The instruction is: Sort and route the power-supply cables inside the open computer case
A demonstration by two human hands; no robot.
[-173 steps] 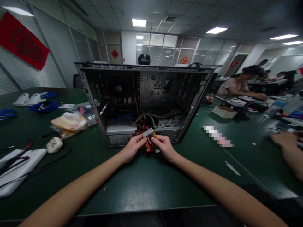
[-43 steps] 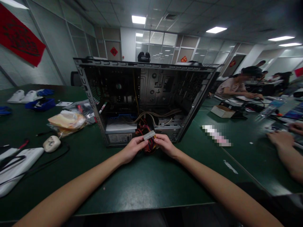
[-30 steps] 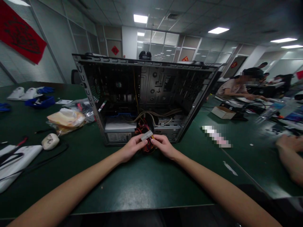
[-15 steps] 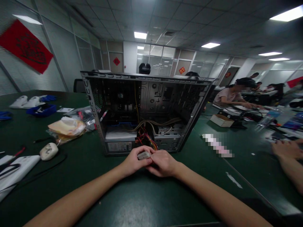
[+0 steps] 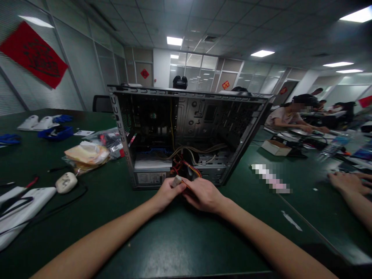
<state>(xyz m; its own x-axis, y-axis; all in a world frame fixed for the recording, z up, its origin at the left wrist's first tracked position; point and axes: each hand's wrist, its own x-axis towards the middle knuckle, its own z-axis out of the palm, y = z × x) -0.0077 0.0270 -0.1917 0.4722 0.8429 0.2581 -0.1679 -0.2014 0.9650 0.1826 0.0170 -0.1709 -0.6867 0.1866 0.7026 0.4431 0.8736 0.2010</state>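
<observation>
An open computer case (image 5: 192, 93) stands on its edge on the green table, its inside facing me. In front of its lower part my left hand (image 5: 168, 193) pinches a pale cable connector (image 5: 176, 180). Close beside it, my right hand (image 5: 205, 193) is closed round the coloured wires (image 5: 186, 186) that run to the connector. More red and yellow wires (image 5: 196, 170) come out of the case just behind my hands. A silver power supply with a label (image 5: 151, 178) sits at the lower left of the case.
On the left lie a white mouse (image 5: 66, 183), plastic bags (image 5: 87, 155), a blue tray (image 5: 55, 133) and a white device (image 5: 26, 213) with cables. To the right are an open small box (image 5: 275, 147), a paper strip (image 5: 291, 221) and another person's hands (image 5: 348, 184).
The connector has turned from lying flat to pointing up, and coloured wires now show between my hands. My right hand has shifted slightly up and right. The view has moved a little.
</observation>
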